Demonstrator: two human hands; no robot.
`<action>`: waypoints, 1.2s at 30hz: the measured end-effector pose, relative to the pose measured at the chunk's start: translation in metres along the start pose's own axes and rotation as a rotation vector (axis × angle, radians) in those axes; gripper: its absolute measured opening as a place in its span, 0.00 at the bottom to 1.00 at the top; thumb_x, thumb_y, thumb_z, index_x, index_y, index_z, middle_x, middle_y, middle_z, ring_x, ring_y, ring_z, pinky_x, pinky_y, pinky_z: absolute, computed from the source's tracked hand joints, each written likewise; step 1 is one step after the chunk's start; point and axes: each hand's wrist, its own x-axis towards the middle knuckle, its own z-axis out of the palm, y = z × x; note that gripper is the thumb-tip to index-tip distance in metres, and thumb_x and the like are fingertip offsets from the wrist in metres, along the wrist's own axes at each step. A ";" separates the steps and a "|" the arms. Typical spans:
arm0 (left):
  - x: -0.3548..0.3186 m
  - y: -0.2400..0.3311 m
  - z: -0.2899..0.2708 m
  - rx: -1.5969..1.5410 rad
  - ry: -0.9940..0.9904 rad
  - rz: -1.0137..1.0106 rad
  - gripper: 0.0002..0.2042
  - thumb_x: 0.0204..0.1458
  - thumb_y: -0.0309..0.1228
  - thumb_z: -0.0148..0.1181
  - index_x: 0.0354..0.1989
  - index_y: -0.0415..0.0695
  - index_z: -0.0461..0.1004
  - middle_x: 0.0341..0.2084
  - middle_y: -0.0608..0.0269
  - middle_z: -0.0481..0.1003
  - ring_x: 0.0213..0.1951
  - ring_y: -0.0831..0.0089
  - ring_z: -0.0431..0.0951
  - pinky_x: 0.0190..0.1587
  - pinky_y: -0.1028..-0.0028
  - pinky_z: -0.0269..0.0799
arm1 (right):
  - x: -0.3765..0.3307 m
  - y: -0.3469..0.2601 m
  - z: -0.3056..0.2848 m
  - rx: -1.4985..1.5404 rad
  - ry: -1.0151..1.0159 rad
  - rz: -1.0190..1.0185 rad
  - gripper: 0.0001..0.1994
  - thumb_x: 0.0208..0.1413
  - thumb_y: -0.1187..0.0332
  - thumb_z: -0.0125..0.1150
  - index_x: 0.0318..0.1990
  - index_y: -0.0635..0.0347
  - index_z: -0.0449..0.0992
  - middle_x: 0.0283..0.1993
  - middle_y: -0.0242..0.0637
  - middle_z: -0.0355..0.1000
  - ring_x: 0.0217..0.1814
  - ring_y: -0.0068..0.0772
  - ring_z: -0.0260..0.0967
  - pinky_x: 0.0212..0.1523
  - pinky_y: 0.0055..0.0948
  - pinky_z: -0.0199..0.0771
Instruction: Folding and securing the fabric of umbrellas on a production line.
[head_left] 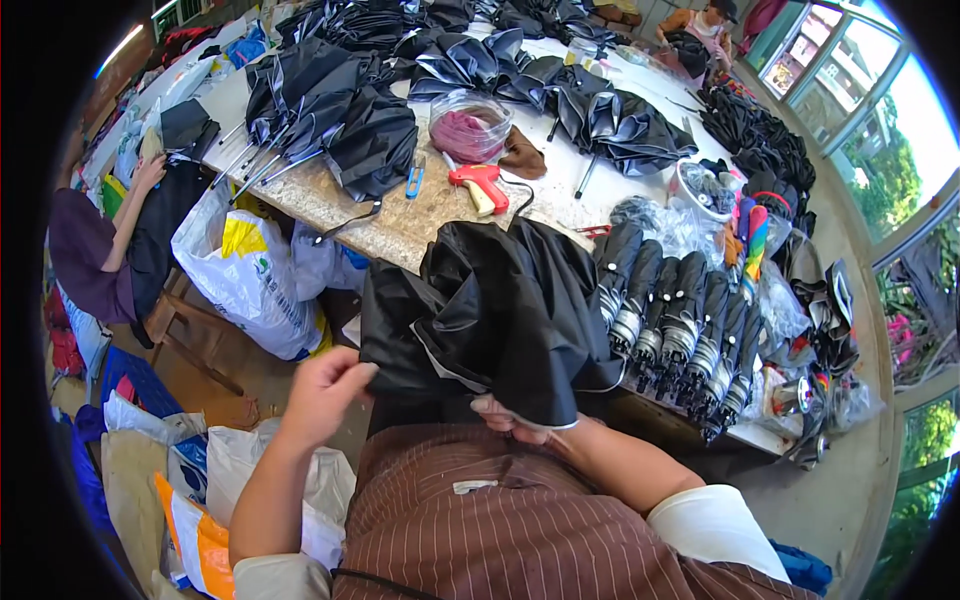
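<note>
One bench (pixel 405 218), black fabric (pixel 490 300) bunched at its near edge, ahead of the hands, widest left-right. Right hand (pixel 522 426) nearer its middle: fingers curled at the near edge, can't tell if pinching. Left hand (pixel 325 392): thumb and forefinger pinching its left edge.

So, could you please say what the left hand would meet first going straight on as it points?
Most likely the black fabric: its left edge shows right beside the left hand, though depth is unclear.
</note>
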 end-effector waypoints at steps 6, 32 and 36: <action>-0.019 0.124 0.033 0.315 -0.152 0.999 0.09 0.50 0.19 0.49 0.32 0.43 0.76 0.30 0.61 0.76 0.31 0.69 0.72 0.37 0.75 0.67 | -0.009 0.002 -0.010 -0.114 0.051 -0.001 0.10 0.56 0.69 0.58 0.23 0.53 0.69 0.16 0.23 0.58 0.17 0.13 0.47 0.16 0.11 0.45; -0.005 0.030 0.017 0.150 -0.166 0.566 0.33 0.56 0.33 0.56 0.68 0.40 0.47 0.42 0.52 0.73 0.39 0.69 0.75 0.43 0.75 0.70 | -0.021 -0.020 0.001 0.057 -0.086 0.025 0.07 0.57 0.73 0.53 0.26 0.57 0.68 0.17 0.23 0.54 0.16 0.14 0.41 0.16 0.15 0.40; -0.002 0.043 -0.041 -0.305 0.092 0.163 0.22 0.56 0.33 0.56 0.58 0.41 0.65 0.30 0.68 0.73 0.29 0.85 0.69 0.33 0.85 0.64 | -0.022 -0.035 -0.005 0.003 0.002 -0.055 0.07 0.57 0.73 0.53 0.27 0.57 0.68 0.18 0.24 0.55 0.16 0.13 0.41 0.16 0.14 0.41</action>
